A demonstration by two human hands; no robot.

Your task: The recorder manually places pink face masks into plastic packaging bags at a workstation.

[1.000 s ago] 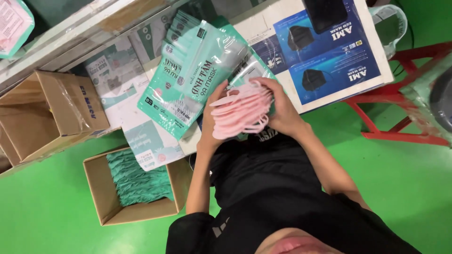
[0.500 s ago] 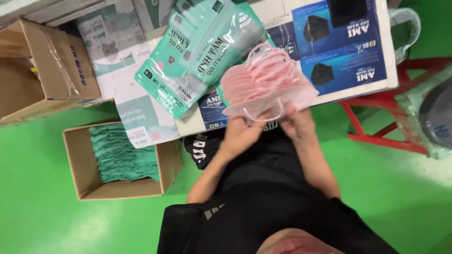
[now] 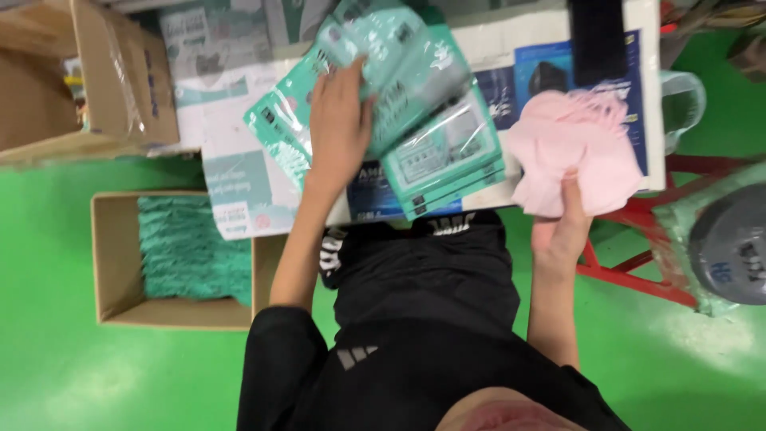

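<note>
My right hand (image 3: 562,227) holds a stack of pink face masks (image 3: 576,152) at the right side of the white table (image 3: 511,40). My left hand (image 3: 339,124) lies flat on a pile of teal plastic packaging bags (image 3: 415,104) in the middle of the table, its fingers spread over the top bag. The two hands are well apart. Blue printed packaging sheets (image 3: 558,76) lie under the masks and bags.
An open cardboard box (image 3: 112,263) with teal masks inside (image 3: 191,247) stands on the green floor at the left. A larger cardboard box (image 3: 120,80) sits beyond it. A red metal frame (image 3: 638,239) and a wrapped round dark object (image 3: 730,243) are at the right.
Both hands held the pink masks together before. Now the right hand alone carries them to the right, and the left hand has gone onto the teal bags.
</note>
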